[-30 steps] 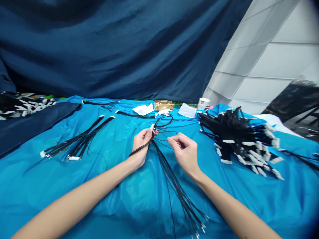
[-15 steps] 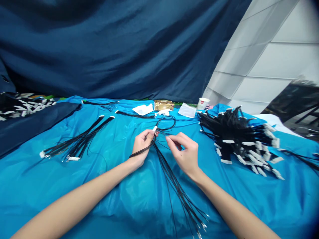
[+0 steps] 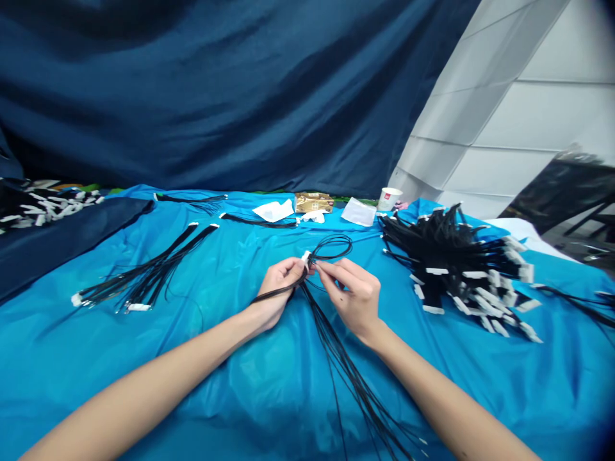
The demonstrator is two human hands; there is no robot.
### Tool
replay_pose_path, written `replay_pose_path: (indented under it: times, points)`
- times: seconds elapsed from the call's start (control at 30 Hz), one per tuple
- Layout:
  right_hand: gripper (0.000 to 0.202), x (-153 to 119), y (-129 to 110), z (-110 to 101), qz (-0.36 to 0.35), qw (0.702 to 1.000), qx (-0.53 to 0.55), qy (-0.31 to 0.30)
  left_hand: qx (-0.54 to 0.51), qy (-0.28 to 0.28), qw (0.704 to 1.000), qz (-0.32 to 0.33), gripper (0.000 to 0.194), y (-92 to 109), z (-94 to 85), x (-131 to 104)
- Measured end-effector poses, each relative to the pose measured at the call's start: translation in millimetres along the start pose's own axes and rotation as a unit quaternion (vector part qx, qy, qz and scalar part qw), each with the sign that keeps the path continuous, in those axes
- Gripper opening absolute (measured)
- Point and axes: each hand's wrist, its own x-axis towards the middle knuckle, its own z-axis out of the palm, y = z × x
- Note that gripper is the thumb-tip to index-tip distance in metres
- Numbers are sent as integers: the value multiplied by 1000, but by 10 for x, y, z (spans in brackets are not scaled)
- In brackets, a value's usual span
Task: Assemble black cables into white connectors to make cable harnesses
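Black, thin, looped wires point(image 3: 346, 362) between pinched fingers point(image 3: 327, 274), white connector point(image 3: 306, 257) uppermost.

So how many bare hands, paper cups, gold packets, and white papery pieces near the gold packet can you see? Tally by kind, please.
Bare hands: 2
Paper cup: 1
Gold packet: 1
White papery pieces: 3
Total: 7

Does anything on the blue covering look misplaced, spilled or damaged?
Mildly odd: a paper cup, a gold packet and a crumpled white tissue sit at the far side, looking like stray items among the wiring. The black cable pile on the right looks untidy, its white ends pointing various ways. No spill or clear damage shows.
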Motion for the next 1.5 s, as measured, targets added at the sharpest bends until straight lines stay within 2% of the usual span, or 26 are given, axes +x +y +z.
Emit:
replay_pose_path:
  times: [0.13, 0.2, 0.27, 0.47, 0.63, 0.73, 0.8, 0.93, 1.07, 1.2, 1.33, 1.5]
  points:
    - [24, 24, 103, -11, -76, 996, -50, -24, -137, -32, 988, -64, 10, 18, -15, 65]
    - [27, 58, 166, -40, -126, 988, -70, -47, -181, -18, 980, -85, 7, 52, -56, 121]
    - [22, 99, 231, -80, -155, 983, -82, -63, -213, -1, 972, -102, 14, 101, -111, 179]
    - [14, 181, 402, -178, -145, 979, -111, -89, -275, 18, 955, -106, 19, 253, -230, 261]
    - [12, 156, 426, -158, -104, 980, -141, -93, -287, -14, 951, -111, 19, 290, -206, 221]
    - [9, 117, 383, -113, -100, 977, -172, -77, -293, -9, 950, -108, 22, 268, -180, 205]
    - [7, 93, 337, -88, -123, 971, -204, -36, -302, 10, 947, -108, 23, 243, -168, 209]
    - [23, 43, 251, -51, -227, 946, -231, 34, -312, 40, 941, -127, 26, 194, -135, 220]
    - [23, -20, 244, 11, -313, 939, -145, 4, -288, 51, 942, -162, 30, 164, -67, 178]
    - [26, -40, 277, 47, -310, 947, -74, -45, -281, 58, 939, -190, 28, 144, -4, 110]
    - [23, -4, 289, 40, -316, 941, -81, -92, -276, 68, 936, -208, 28, 127, 19, 91]
    - [19, 33, 298, 48, -356, 925, -91, -100, -269, 89, 932, -225, 30, 136, 16, 97]
